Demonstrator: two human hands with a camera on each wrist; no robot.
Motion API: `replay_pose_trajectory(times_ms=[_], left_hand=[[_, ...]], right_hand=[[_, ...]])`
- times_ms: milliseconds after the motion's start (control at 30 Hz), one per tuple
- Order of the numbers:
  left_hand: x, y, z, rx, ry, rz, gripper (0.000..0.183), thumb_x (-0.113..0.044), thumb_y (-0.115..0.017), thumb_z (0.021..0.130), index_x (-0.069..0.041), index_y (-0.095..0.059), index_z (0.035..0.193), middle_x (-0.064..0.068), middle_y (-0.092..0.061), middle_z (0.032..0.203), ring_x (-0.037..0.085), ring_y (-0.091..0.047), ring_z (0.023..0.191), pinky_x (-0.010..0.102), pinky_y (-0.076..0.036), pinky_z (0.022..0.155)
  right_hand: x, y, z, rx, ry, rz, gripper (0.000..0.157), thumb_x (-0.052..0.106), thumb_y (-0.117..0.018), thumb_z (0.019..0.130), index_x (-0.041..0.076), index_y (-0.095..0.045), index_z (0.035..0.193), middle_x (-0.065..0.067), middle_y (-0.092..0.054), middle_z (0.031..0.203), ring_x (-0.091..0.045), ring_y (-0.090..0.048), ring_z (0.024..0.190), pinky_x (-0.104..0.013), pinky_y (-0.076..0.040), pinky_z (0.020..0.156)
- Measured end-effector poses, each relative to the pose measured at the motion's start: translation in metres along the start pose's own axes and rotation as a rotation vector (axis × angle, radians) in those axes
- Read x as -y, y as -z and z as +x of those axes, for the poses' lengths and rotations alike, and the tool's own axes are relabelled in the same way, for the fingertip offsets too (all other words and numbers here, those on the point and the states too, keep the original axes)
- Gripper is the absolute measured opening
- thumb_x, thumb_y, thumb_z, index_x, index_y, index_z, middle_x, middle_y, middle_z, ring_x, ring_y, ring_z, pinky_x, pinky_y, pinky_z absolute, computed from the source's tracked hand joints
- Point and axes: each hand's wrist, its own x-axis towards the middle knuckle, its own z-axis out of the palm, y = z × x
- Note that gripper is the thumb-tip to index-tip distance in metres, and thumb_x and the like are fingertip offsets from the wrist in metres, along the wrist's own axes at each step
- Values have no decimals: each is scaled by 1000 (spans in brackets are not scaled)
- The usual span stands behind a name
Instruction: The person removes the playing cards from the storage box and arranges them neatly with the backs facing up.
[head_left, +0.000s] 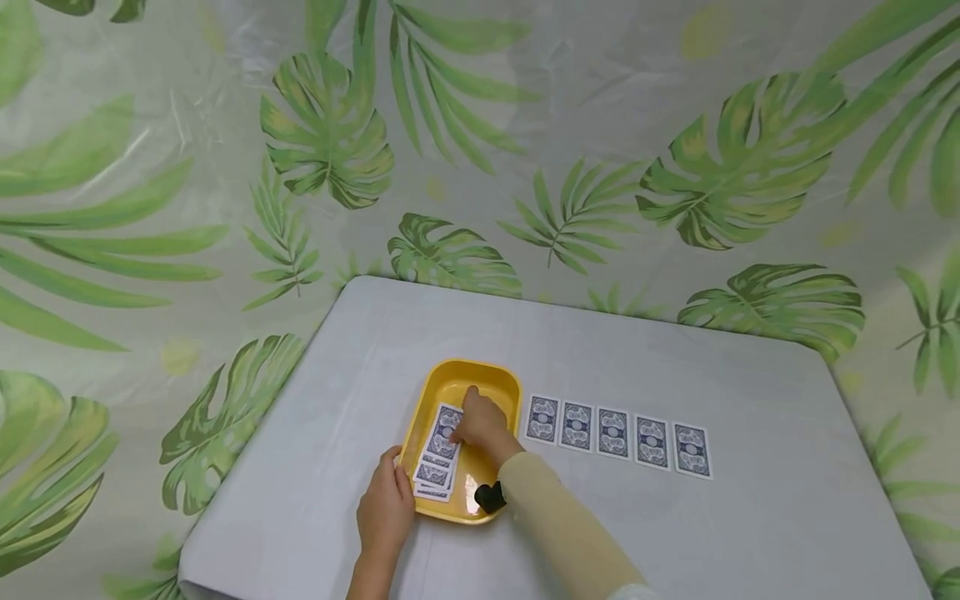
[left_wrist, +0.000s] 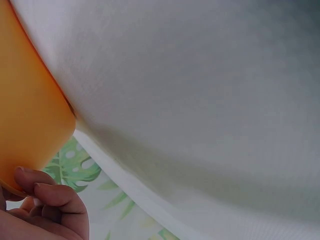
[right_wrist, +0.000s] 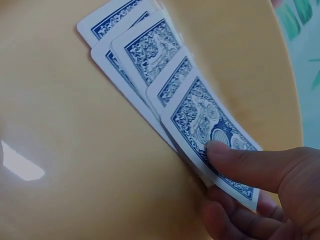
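A yellow tray [head_left: 480,377] stands on the table with several overlapping playing cards [head_left: 433,475] along its left side, their blue patterned backs up. At the tray's near left, my left hand [head_left: 386,504] grips the rim; the left wrist view shows its thumb and curled fingers [left_wrist: 62,196] at the tray's edge. Inside the tray, my right hand [head_left: 483,423] pinches the end of the top playing card [right_wrist: 197,117], thumb on its back and fingers beneath. That card bends slightly and lies over the others.
To the right of the tray, several face-down cards [head_left: 613,432] lie in a spaced row. A dark heart-shaped patch [head_left: 491,497] shows at the tray's near right. The table has a pale cover [head_left: 780,517], and a leaf-patterned sheet [head_left: 585,100] hangs behind it.
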Motion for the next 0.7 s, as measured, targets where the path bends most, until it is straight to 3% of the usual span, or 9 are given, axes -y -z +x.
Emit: replay_pose_trajectory(times_ms=[167, 367, 700], left_hand=[[0, 0, 0, 10, 18, 12, 31, -9, -49, 99, 1, -53, 128, 23, -66, 109, 25, -60, 70, 43, -49, 60], [1, 0, 0, -12, 0, 14, 30, -8, -49, 98, 1, -54, 127, 24, -66, 103, 26, -59, 67, 44, -47, 57], [2, -2, 1, -17, -8, 13, 30, -8, -49, 98, 1, -54, 126, 24, -66, 104, 25, -56, 65, 45, -46, 56]], right_hand=[[-1, 5, -3, -12, -3, 35, 48, 15, -82, 78, 2, -49, 111, -7, -56, 85, -23, -54, 74, -34, -47, 71], [0, 11, -7, -86, 11, 120, 27, 7, -75, 81, 6, -55, 100, -7, -57, 82, -22, -50, 68, -31, -41, 61], [4, 20, -13, -115, 9, 280, 17, 3, -67, 87, 8, -62, 102, -6, -55, 75, -18, -49, 60, -27, -39, 55]])
